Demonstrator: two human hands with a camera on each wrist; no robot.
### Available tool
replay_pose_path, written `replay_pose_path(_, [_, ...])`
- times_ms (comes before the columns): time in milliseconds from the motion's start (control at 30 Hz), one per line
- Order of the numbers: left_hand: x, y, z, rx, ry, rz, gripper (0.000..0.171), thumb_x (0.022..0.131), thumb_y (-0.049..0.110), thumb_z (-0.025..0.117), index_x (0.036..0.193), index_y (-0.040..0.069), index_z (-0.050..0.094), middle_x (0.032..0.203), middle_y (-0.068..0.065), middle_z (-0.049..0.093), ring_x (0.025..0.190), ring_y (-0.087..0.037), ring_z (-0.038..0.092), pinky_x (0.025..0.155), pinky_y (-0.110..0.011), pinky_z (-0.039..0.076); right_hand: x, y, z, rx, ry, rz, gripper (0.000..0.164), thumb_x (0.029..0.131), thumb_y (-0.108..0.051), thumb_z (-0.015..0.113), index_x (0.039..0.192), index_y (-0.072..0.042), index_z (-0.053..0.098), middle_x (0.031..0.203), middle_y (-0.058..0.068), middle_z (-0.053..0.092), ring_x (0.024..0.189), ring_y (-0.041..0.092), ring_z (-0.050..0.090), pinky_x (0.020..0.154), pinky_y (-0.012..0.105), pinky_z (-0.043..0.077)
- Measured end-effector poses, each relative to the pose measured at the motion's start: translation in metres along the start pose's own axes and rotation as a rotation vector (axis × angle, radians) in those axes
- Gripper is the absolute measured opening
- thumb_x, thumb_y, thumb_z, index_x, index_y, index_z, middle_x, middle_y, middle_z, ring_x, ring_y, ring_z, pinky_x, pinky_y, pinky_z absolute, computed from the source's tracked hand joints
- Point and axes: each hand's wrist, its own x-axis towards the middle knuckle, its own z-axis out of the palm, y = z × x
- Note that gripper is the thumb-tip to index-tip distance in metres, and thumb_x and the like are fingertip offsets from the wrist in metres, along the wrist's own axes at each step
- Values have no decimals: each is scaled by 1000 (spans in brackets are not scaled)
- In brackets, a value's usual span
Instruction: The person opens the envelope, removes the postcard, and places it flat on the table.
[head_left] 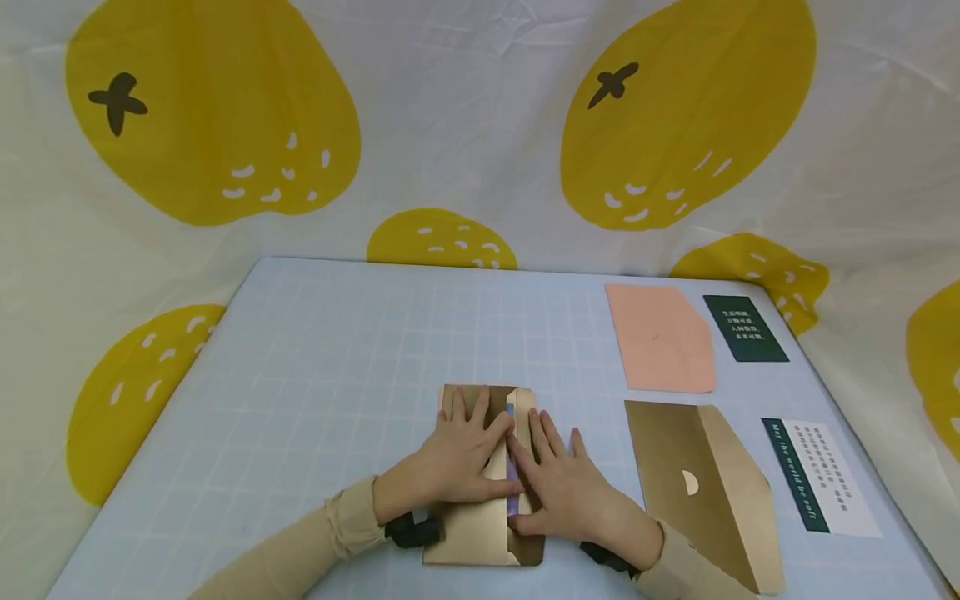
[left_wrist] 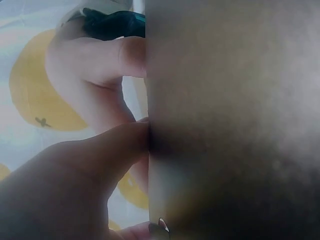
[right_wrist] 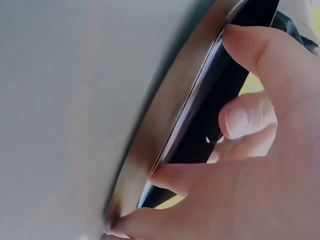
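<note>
A gold envelope (head_left: 468, 537) lies before me, a narrow blue-purple strip (head_left: 513, 505) showing along its opening. My left hand (head_left: 459, 458) rests on the envelope's body with fingers spread and straight, its thumb reaching the strip. My right hand (head_left: 570, 487) touches the flap side, thumb low and fingers extended toward the far end. In the right wrist view, its fingertips meet the edge of the flap (right_wrist: 172, 95). The left wrist view is largely filled by the blurred brown envelope surface (left_wrist: 230, 75).
On the right side of the table (head_left: 322, 358) lie a pink envelope (head_left: 663, 337), another gold envelope (head_left: 671, 467) with its flap unfolded, a dark green card (head_left: 742, 333) and a white-and-green card (head_left: 825, 479). A fruit-patterned cloth (head_left: 465, 125) stands behind.
</note>
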Motion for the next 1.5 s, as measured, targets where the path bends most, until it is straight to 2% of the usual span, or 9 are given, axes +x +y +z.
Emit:
replay_pose_path(300, [0, -1, 0, 11, 4, -8, 85, 83, 79, 51, 143, 21, 39, 154, -34, 24, 128, -71, 24, 85, -72, 43, 0, 6, -7, 40, -28, -22, 103, 83, -57, 68, 160, -11, 17, 162, 27, 5, 149, 43, 6, 104, 75, 19])
replay_pose_path(667, [-1, -3, -7, 15, -88, 4, 106, 59, 87, 68, 139, 26, 36, 157, -31, 19, 133, -69, 14, 91, -72, 40, 1, 16, -13, 71, -64, -52, 102, 86, -48, 70, 161, -14, 10, 162, 25, 4, 149, 40, 8, 106, 72, 20])
replay_pose_path(833, [-1, 1, -5, 65, -71, -10, 104, 57, 87, 69, 134, 24, 38, 156, -32, 20, 133, -68, 17, 91, -71, 41, 6, 19, -21, 68, -12, -88, 90, 85, -42, 76, 153, 0, 34, 158, 29, 22, 143, 43, 30, 106, 66, 30])
replay_pose_path(933, [-1, 2, -4, 91, -55, -16, 105, 56, 87, 69, 133, 23, 39, 155, -33, 22, 133, -68, 20, 90, -70, 42, 10, 18, -24, 76, 80, -94, 73, 83, -34, 80, 138, 4, 52, 148, 28, 40, 129, 43, 47, 101, 57, 42])
replay_pose_path(1000, [-1, 3, -3, 104, -48, -19, 106, 55, 88, 68, 134, 24, 39, 155, -33, 22, 133, -67, 20, 90, -70, 43, 13, 18, -24, 112, 134, -89, 58, 82, -29, 81, 126, 4, 61, 134, 22, 51, 115, 36, 54, 91, 47, 49])
replay_pose_path(1067, [-1, 4, -1, 111, -46, -23, 107, 54, 89, 67, 133, 24, 40, 155, -33, 22, 133, -67, 20, 91, -69, 43, 16, 18, -23, 179, 166, -75, 45, 83, -26, 81, 114, 3, 67, 116, 13, 57, 99, 24, 53, 79, 36, 50])
replay_pose_path(1200, [-1, 5, -1, 119, -44, -28, 103, 53, 89, 67, 128, 24, 40, 155, -33, 23, 133, -67, 20, 91, -69, 43, 24, 23, -20, 445, 143, -6, 25, 85, -20, 78, 97, -1, 68, 83, -1, 59, 71, 10, 51, 61, 25, 45])
replay_pose_path(1400, [-2, 6, -2, 110, -50, -32, 100, 54, 89, 67, 124, 24, 40, 155, -32, 23, 134, -67, 19, 91, -69, 42, 32, 31, -13, 885, -3, 136, 14, 89, -13, 71, 82, -1, 68, 61, 6, 65, 49, 15, 62, 49, 31, 53])
replay_pose_path(1500, [-2, 5, 0, 109, -49, -31, 99, 54, 89, 67, 124, 24, 39, 155, -32, 22, 134, -67, 19, 91, -69, 42, 35, 33, -8, 972, -32, 163, 16, 90, -12, 69, 80, 1, 68, 59, 9, 66, 47, 17, 65, 48, 33, 55])
